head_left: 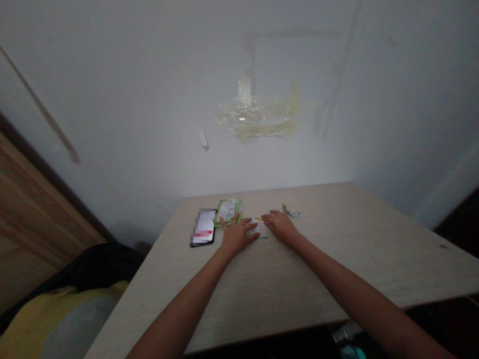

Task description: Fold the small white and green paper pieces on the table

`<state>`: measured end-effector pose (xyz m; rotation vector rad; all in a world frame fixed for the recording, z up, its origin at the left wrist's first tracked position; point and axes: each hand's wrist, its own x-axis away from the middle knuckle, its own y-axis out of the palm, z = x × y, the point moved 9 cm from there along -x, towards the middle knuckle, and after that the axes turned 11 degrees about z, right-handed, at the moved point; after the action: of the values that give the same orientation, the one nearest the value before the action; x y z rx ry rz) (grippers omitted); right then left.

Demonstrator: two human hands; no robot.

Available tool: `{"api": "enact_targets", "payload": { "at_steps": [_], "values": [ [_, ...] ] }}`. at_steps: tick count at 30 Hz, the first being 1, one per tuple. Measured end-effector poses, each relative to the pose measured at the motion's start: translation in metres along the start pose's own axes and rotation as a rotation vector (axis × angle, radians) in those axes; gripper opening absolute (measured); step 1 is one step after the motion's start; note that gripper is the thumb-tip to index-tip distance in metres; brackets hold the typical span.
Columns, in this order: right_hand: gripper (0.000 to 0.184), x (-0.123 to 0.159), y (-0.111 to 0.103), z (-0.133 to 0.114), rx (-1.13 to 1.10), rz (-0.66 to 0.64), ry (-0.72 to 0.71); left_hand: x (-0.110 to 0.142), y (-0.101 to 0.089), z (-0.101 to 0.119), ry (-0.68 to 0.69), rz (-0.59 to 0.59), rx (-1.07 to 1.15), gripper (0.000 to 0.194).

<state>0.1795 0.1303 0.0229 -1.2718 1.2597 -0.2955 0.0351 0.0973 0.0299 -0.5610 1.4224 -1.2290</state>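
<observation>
A small flat white card (pixel 262 231) with coloured print and a green lower edge lies on the table between my hands. My left hand (pixel 236 235) is spread, some fingertips resting on the card's left part. Its other fingers reach toward a green and white packet (pixel 229 208) just behind. From the right, my right hand (pixel 280 225) lays outstretched fingers at the card's upper right edge, by a thin yellow strip (pixel 259 218). Part of the card is hidden beneath the fingers. A crumpled green and silvery wrapper (pixel 291 211) lies just beyond my right hand.
A phone (pixel 204 228) with a lit, partly blurred screen lies left of the packet. The pale wooden table (pixel 337 219) meets a wall (pixel 157 99) with clear tape on it. Yellow and grey cloth (pixel 67 319) sits at lower left, beside brown wood.
</observation>
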Motion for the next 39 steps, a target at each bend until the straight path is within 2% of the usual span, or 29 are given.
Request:
{"api": "enact_targets", "payload": {
  "at_steps": [6, 10, 14, 17, 21, 25, 32, 39],
  "values": [
    [0.032, 0.003, -0.002, 0.001, -0.204, 0.063, -0.058, 0.004, -0.004, 0.007, 0.065, 0.071, -0.028, 0.037],
    [0.032, 0.005, -0.002, -0.003, -0.272, 0.058, -0.125, 0.004, -0.004, 0.005, 0.059, 0.113, -0.029, 0.033],
    [0.032, 0.006, -0.005, -0.009, -0.258, 0.051, -0.148, 0.004, -0.008, 0.006, 0.069, 0.124, -0.010, 0.032],
    [0.030, 0.006, -0.013, -0.014, -0.208, 0.069, -0.174, 0.005, -0.013, 0.014, 0.132, 0.134, 0.039, 0.030],
    [0.025, 0.007, -0.020, -0.017, -0.139, 0.071, -0.170, 0.006, -0.009, 0.022, 0.200, 0.079, 0.108, 0.027],
    [0.023, 0.009, -0.021, -0.017, -0.084, 0.042, -0.150, 0.007, -0.007, 0.022, 0.179, 0.070, 0.103, 0.028],
    [0.025, 0.014, -0.021, -0.022, -0.261, 0.017, -0.165, 0.008, -0.012, 0.022, 0.157, 0.114, 0.038, 0.032],
    [0.029, 0.013, -0.017, -0.020, -0.250, -0.009, -0.195, 0.009, -0.009, 0.024, 0.172, 0.092, 0.046, 0.033]
  ]
}}
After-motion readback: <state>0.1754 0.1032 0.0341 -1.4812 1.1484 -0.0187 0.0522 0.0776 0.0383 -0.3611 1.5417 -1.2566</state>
